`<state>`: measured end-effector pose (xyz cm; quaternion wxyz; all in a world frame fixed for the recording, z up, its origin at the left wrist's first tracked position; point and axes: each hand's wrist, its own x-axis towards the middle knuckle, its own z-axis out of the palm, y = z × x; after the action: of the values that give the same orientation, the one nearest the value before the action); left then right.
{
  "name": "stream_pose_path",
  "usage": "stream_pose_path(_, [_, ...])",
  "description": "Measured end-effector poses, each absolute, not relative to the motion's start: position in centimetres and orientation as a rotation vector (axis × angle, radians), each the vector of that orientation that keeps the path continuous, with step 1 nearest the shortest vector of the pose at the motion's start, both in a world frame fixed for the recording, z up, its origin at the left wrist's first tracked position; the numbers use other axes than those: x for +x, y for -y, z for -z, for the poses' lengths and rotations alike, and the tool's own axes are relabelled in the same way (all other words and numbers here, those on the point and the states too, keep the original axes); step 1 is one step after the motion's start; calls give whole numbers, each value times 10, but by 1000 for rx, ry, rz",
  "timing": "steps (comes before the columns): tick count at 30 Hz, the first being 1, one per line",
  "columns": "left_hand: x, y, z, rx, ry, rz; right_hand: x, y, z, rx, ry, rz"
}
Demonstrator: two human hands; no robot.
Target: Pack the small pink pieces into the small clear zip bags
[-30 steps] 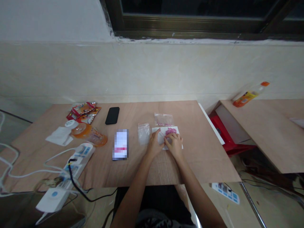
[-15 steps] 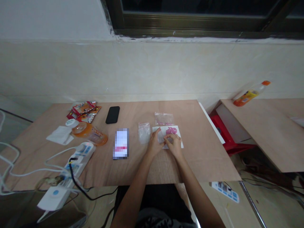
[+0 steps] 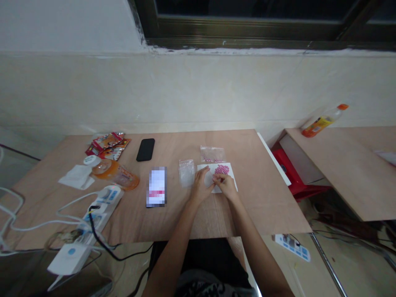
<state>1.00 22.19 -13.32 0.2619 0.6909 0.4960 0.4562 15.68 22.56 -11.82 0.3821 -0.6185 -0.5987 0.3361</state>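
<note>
The left hand [image 3: 202, 187] and right hand [image 3: 228, 187] nearly meet over a white sheet [image 3: 232, 171] on the bench [image 3: 266, 198] — whether their fingers are open or gripping is too small to tell. Just past the right fingers, pink beads [image 3: 222, 169] lie on the sheet; beyond — a clear bag [image 3: 212, 153] holding more beads.

A wooden table [image 3: 266, 202], most crowded at its left
Shiny snack packets [image 3: 108, 144] lay at the back left, near a black phone [image 3: 145, 149]; before them were a white tissue [image 3: 76, 177], an orange bottle [image 3: 119, 174], a power strip [image 3: 103, 204] and a lit phone [image 3: 156, 187]; farther right, a clear bag [image 3: 186, 173] lay beside a white sheet [image 3: 217, 189].
</note>
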Motion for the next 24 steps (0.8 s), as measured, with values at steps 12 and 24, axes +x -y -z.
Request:
stream_pose_path(12, [14,-212,91,1682,-1554,-1054,153,-212,103,-1475,1603,-838])
stream_pose_path(24, [7,-209,94,1652,-1248,-961,160,-210,102,-1305,1436,-1160])
